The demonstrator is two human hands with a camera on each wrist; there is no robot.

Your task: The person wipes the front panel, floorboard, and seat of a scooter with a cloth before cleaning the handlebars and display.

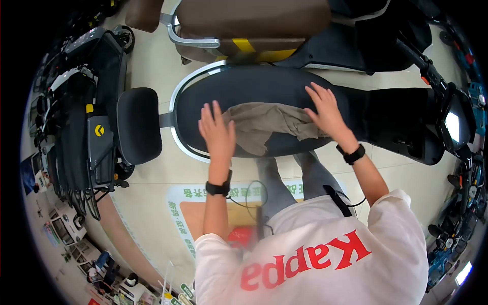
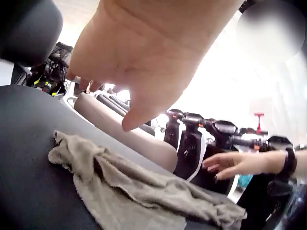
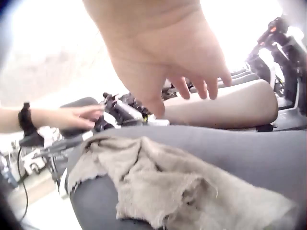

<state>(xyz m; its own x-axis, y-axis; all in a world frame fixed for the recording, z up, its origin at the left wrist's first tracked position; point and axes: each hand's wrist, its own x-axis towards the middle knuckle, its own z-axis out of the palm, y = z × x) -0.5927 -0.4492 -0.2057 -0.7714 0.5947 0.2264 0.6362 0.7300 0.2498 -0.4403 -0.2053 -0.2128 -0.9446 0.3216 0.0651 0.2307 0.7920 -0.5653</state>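
Observation:
A crumpled grey-brown cloth point(image 1: 269, 122) lies across the black scooter seat point(image 1: 203, 96). Above its left end is my left hand point(image 1: 218, 133), fingers spread and holding nothing. My right hand point(image 1: 325, 112) is over the cloth's right end, fingers apart, also empty. The left wrist view shows the palm of the left hand point(image 2: 144, 57) raised above the cloth point(image 2: 129, 184), with a gap between them. In the right wrist view the right hand point(image 3: 168, 52) hovers over the seat point(image 3: 230, 143), apart from the cloth point(image 3: 177, 187).
A padded backrest point(image 1: 140, 126) stands left of the seat, joined to a silver rail point(image 1: 174, 109). Another scooter with a brown seat point(image 1: 254, 20) is parked just beyond. Handlebars and a mirror point(image 1: 452, 127) are at the right. More scooters line the left side.

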